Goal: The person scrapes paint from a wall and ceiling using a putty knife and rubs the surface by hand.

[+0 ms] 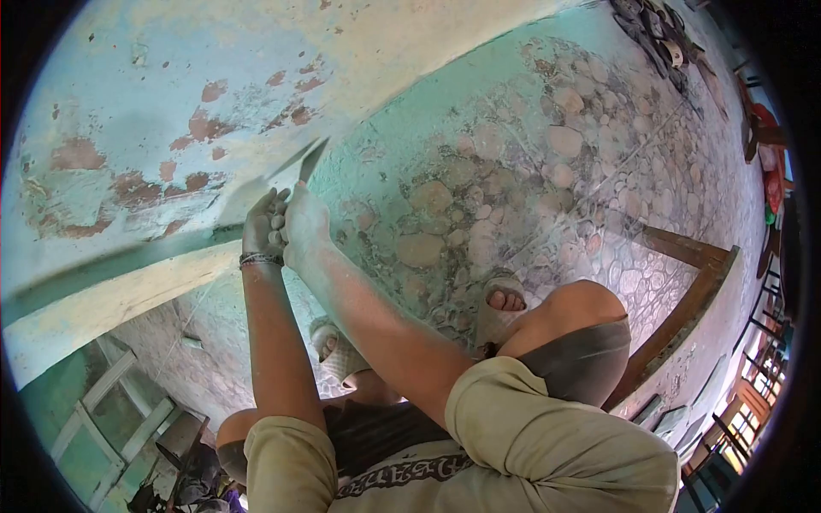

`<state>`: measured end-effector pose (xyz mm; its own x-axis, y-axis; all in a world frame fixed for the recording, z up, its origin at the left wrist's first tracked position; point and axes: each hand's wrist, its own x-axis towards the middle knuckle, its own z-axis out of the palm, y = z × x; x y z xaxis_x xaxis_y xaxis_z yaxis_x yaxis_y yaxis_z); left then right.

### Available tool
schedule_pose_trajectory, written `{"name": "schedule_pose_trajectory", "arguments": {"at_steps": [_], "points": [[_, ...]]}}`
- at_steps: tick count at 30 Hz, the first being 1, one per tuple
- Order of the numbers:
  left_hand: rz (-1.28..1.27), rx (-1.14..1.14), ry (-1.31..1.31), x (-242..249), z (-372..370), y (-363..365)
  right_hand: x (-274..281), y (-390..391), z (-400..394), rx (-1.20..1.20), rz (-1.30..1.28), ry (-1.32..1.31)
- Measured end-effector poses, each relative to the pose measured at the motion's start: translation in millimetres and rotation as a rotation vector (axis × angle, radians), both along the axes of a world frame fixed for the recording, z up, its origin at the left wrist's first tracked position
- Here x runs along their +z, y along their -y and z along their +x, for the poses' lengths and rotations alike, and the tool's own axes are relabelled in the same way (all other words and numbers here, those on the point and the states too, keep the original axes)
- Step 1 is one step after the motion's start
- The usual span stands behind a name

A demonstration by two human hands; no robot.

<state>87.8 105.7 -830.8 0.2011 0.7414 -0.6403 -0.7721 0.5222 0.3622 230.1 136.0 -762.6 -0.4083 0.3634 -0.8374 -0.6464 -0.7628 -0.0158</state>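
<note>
My right hand [305, 218] is closed round the handle of a flat scraper [314, 161], whose pointed metal blade tilts up against the painted wall. Just to its left is my left hand [267, 224], a dark bracelet at its wrist, its fingers bent and pressed together beside the right hand. Whether the left fingers also grip the scraper is hard to make out. Around the blade the pale wall [359, 51] shows reddish-brown peeled patches [205, 126], and a green painted band runs along the wall's lower edge.
Stone-patterned floor [423, 250] spreads under my sandalled feet. A wooden frame [684, 299] stands at the right, with furniture beyond it. Dark objects [654, 34] lie at the upper right. A wooden rack [111, 419] and a dark bag [198, 479] are at the lower left.
</note>
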Motion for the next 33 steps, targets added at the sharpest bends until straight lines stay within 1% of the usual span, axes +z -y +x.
{"name": "schedule_pose_trajectory", "arguments": {"at_steps": [3, 4, 5, 6, 7, 8, 9, 10, 11, 12, 13, 14, 15, 16, 17, 19, 20, 22, 23, 24, 25, 26, 27, 28, 29, 30, 31, 32, 33], "points": [[0.046, -0.013, -0.143, 21, 7, -7, 23, -13, 6, -0.049, 0.153, 0.099], [-0.032, 0.036, -0.217, 29, 11, -17, 16, -20, 5, -0.032, 0.206, 0.084], [-0.108, 0.085, -0.293, 37, 16, -24, 8, -32, 5, 0.048, 0.151, 0.021], [-0.146, 0.226, -0.560, 61, 48, -33, 1, -47, 11, 0.129, 0.096, -0.044], [-0.131, 0.153, -0.570, 68, 49, -30, -5, -54, 14, 0.213, 0.039, -0.106], [-0.117, 0.077, -0.576, 72, 51, -27, -14, -53, 13, 0.097, 0.100, 0.018], [-0.095, -0.002, -0.581, 76, 52, -28, -7, -45, 11, 0.052, 0.186, 0.046], [-0.149, 0.028, -0.714, 79, 55, -30, 5, -33, 6, 0.005, 0.277, 0.074], [-0.059, -0.043, -0.528, 72, 39, -32, 14, -28, -2, -0.040, 0.366, 0.102], [0.020, -0.114, -0.337, 57, 9, -28, 18, -30, -1, 0.019, 0.378, 0.126], [0.094, -0.178, -0.142, 67, 13, -29, 28, -33, 2, 0.078, 0.391, 0.148], [-0.029, 0.039, -0.616, 65, 30, -27, 34, -38, 12, 0.149, 0.382, 0.138], [-0.010, -0.036, -0.556, 72, 33, -28, 39, -41, 20, 0.222, 0.373, 0.128], [0.011, -0.104, -0.495, 76, 35, -27, 21, -43, 10, 0.147, 0.333, 0.165], [0.040, -0.169, -0.438, 79, 36, -26, 12, -40, 11, 0.131, 0.314, 0.142], [0.129, -0.153, -0.233, 79, 31, -24, 19, -43, 26, 0.081, 0.278, 0.089], [0.163, -0.151, -0.127, 78, 29, -20, 25, -36, 29, 0.102, 0.343, 0.065], [-0.013, 0.096, -0.584, 95, 67, -16, 16, -35, 19, 0.167, 0.426, 0.151], [-0.037, 0.088, -0.603, 96, 82, -21, 12, -36, 17, 0.202, 0.473, 0.197], [-0.057, 0.083, -0.625, 97, 91, -26, 27, -37, 28, 0.102, 0.397, 0.073], [-0.080, 0.085, -0.649, 99, 100, -26, 10, -40, 37, 0.177, 0.331, 0.008], [-0.075, 0.016, -0.574, 102, 109, -25, -19, -47, 43, 0.247, 0.266, -0.059], [-0.089, 0.037, -0.601, 102, 117, -26, -22, -58, 52, 0.308, 0.212, -0.127], [-0.099, 0.050, -0.631, 100, 122, -29, -14, -55, 57, 0.243, 0.231, 0.003], [-0.124, 0.061, -0.653, 98, 125, -30, -19, -50, 36, 0.175, 0.392, 0.104], [-0.059, 0.235, -0.666, 96, 126, -31, -32, -39, 1, 0.112, 0.536, 0.215], [0.019, 0.111, -0.461, 78, 96, -25, -14, -37, 13, 0.139, 0.551, 0.187], [0.104, -0.001, -0.258, 51, 42, -19, 7, -36, 27, 0.166, 0.566, 0.158], [0.051, 0.040, -0.493, 81, 75, -25, 18, -45, 46, 0.278, 0.449, 0.080]]}}
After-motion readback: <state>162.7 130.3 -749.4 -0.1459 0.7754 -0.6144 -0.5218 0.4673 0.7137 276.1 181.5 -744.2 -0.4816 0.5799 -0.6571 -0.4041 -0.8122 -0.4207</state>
